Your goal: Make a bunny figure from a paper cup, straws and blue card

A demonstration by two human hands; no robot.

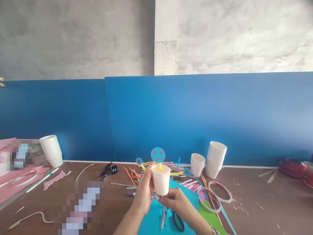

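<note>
A white paper cup [161,182] is held upright above the blue paper. My left hand [145,191] is wrapped round its left side, and my right hand [174,199] supports the bottom with bent fingers. Over the rim stands a round blue face [157,155] with red drawn features, on yellow stems. Yellow arms stick out from both sides, one ending in a small blue disc with a red heart [139,161], the other in a blue disc [187,172]. Pink and white strips hang below the cup.
Behind the cup lie many coloured straws. White cups [216,160] are stacked at right, others [52,151] at left. Keys [109,170], white tape rings [220,192], blue paper [190,195] and dark scissor handles [178,222] are on the table. A blue partition [195,114] stands behind.
</note>
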